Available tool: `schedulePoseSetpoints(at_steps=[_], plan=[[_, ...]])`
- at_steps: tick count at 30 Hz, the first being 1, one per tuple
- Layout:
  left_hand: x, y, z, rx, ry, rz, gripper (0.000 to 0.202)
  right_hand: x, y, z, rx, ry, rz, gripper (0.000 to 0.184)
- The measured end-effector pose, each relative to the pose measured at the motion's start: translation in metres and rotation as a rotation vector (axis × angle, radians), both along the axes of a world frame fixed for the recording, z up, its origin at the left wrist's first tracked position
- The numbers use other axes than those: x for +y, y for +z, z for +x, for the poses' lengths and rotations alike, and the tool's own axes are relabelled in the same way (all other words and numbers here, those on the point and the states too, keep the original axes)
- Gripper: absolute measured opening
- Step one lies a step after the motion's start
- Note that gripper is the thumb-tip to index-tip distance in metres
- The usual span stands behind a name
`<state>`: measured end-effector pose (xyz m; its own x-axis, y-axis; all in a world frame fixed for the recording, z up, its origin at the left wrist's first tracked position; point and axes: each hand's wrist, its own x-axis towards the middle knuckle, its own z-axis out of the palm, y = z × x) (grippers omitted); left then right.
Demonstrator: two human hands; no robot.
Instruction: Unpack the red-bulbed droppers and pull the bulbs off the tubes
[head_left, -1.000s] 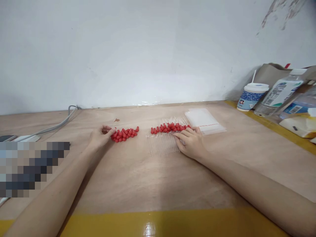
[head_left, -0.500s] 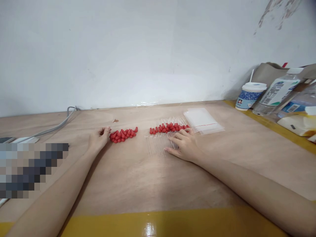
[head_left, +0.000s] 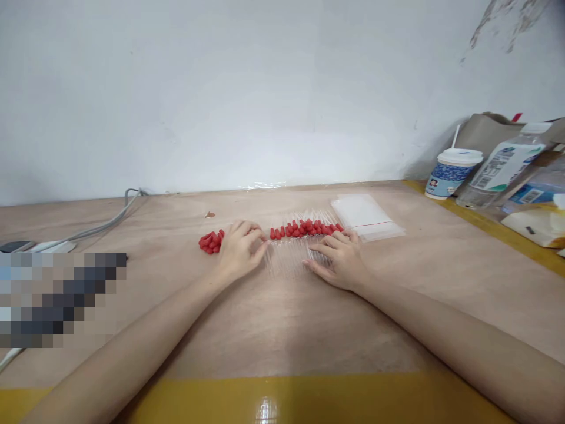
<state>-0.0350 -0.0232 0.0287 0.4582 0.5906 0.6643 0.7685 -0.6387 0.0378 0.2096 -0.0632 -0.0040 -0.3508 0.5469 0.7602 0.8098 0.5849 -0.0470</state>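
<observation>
At the left, the grey cable (head_left: 103,225) lies well apart from both hands, so it poses little snagging risk. The loose red pieces (head_left: 210,242) form a small heap on the table (head_left: 273,318), partly hidden behind the left hand (head_left: 242,248). A careless sweep of that wrist could scatter them, since they are rounded and probably roll easily.

The left hand's thumb and fingers are bent toward each other at the left end of the red row (head_left: 304,228); whether they pinch a piece I cannot tell. Pressing too hard there could push the end pieces out of line. The clear thin tubes (head_left: 285,256) lie side by side on the near side of that row, with more thin pale lengths on its far side; being slender and smooth-looking, they could slide apart if nudged.

The right hand (head_left: 339,259) rests at the right end of the tubes, thumb and fingers apart, clamped on nothing I can see. Dragging it sideways could skew them or shove pieces against the clear bags (head_left: 371,215), just beyond on the right. Farther right, the cup (head_left: 452,174) is out of reach of such a slip.
</observation>
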Motion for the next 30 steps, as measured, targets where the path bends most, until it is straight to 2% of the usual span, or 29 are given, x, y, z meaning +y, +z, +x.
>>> schedulePoseSetpoints(at_steps=[3,7,11,15,18,22,26,30], plan=[[0.014,0.001,0.033,0.009,-0.009,-0.07,0.014,-0.003,0.0,0.006,0.034,-0.007,0.014,0.025],[0.041,-0.001,0.061,-0.076,0.097,-0.226,0.025,-0.004,0.002,0.013,0.04,-0.02,0.013,0.022],[0.056,-0.004,0.071,-0.107,0.146,-0.32,0.028,-0.002,0.003,0.016,0.049,-0.033,0.015,0.024],[0.057,-0.009,0.071,-0.213,0.148,-0.271,0.02,-0.001,0.003,0.017,0.061,-0.035,0.019,0.023],[0.048,-0.01,0.065,-0.369,0.145,-0.221,0.018,0.001,0.001,0.017,0.088,-0.005,0.021,0.02],[0.018,-0.008,0.042,-0.469,0.101,-0.186,0.016,0.004,-0.003,0.019,0.177,0.094,0.052,0.024],[-0.016,-0.011,0.012,-0.358,-0.063,-0.137,0.014,0.002,-0.002,0.017,0.154,0.14,0.089,0.044],[-0.032,-0.019,-0.002,-0.221,-0.246,-0.123,0.007,-0.003,0.002,0.011,-0.014,0.192,0.076,0.048]])
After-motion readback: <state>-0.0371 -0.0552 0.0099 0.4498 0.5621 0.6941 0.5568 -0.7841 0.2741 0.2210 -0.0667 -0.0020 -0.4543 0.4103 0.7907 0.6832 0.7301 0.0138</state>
